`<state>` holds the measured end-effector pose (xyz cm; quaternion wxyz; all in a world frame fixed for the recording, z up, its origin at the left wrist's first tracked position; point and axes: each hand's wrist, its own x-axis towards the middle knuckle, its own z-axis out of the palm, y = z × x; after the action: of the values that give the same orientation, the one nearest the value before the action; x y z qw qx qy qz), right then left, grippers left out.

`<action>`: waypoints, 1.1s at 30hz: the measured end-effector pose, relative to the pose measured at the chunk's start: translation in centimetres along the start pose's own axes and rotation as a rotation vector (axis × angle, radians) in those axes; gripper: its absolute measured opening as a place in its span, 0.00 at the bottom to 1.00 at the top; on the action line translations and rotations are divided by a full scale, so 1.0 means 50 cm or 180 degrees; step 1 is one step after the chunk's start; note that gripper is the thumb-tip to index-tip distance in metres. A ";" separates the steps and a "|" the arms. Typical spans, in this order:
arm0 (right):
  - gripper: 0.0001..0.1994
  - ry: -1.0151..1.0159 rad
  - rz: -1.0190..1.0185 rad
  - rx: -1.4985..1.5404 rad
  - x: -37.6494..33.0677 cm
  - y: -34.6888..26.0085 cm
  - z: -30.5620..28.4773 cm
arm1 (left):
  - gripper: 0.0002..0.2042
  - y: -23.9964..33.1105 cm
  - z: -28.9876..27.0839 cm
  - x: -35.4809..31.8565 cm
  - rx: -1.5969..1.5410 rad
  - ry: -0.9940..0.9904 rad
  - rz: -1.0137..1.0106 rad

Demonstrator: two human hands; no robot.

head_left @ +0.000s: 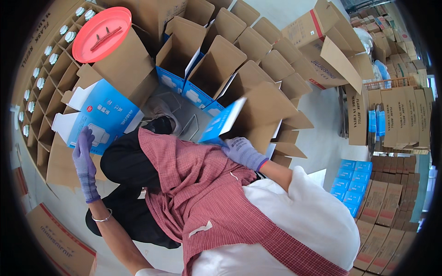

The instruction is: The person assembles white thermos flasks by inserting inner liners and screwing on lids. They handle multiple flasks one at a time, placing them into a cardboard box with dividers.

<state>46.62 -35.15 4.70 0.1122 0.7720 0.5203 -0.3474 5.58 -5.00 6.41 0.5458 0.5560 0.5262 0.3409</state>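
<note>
head view: left hand (84,161), purple knit glove, fingers (84,138) flat against the open blue box (102,115), not clamped, steadying it on the brown cartons so its flaps stay up. right hand (242,151), same glove, fingers wrapped on the lower edge of a flat blue carton (222,122), held tilted, clear of the divider row (258,69). boxes are glossy printed card; dividers plain corrugated. red round lid (102,33) looks like smooth plastic. checked apron (198,184) covers the lap.
</note>
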 end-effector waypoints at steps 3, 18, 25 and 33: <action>0.23 -0.0038 0.0519 0.0426 0.005 0.029 0.023 | 0.25 0.006 0.010 -0.002 0.0075 -0.0013 0.0105; 0.26 -0.0370 0.0779 0.0263 0.047 0.222 0.395 | 0.22 -0.029 0.017 -0.042 0.0952 -0.0402 -0.0009; 0.30 -0.0746 0.0265 -0.0213 -0.014 0.210 0.224 | 0.20 -0.006 -0.017 -0.056 0.1318 0.0223 0.0538; 0.26 0.1498 -0.2307 0.1375 0.207 -0.444 -0.314 | 0.35 -0.092 -0.126 0.105 -0.1267 0.2560 0.0102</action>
<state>35.89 -9.63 13.61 -0.2997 0.6043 0.6830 -0.2802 -0.27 0.89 2.02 0.3888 0.2716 0.6120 0.6329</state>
